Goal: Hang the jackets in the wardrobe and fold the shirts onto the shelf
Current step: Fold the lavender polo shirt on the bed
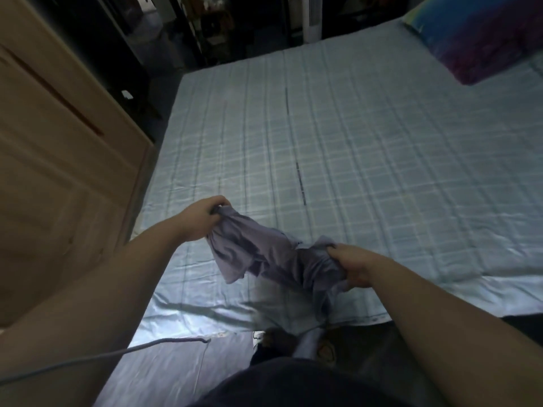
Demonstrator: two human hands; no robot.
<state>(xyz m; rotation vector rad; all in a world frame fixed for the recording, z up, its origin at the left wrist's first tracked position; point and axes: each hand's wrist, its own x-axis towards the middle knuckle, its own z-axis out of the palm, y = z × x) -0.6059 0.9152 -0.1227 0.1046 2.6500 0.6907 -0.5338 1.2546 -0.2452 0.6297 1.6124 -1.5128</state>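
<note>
Over the bed [352, 148], both hands grip a bunched shirt [264, 254].
Left hand [199, 218] and right hand [349, 267] each clutch cloth; best shake it flat before folding.

We stretch both bare forearms forward and inward, our left hand [202, 219] farther out than our right hand [351, 267]. Our left fingers curl over a bunched edge of the cloth [264, 254], the back of the hand turned up. Our right hand grips another bunch of it, thumb on top and fingers curled beneath, and the cloth hangs slack between the two sets of fingers.
</note>
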